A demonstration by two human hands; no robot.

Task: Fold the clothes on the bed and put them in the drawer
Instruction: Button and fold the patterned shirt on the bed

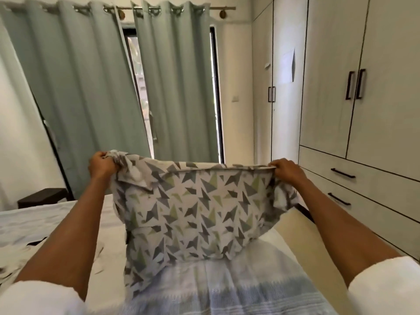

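Left hand (101, 165) and right hand (286, 170) grip the shirt (191, 214) (its hem hides the bed (238, 289)).

Pale green eyelet curtains (91, 87) hang from a metal rod (223, 7) before a dark-framed window (214, 92). A dark wooden side table (42, 197) stands below them.

The shirt (193, 212) is thin, matt woven cloth, printed with grey and green triangles on white, and it creases softly. The bed (261, 292) cover is matt cloth with a fine ribbed weave. The curtains (75, 87) are smooth, heavy matt cloth on metal eyelets. The wardrobe (329, 98) fronts look like matt pale laminate, its drawer (368, 178) handle dark and matt.
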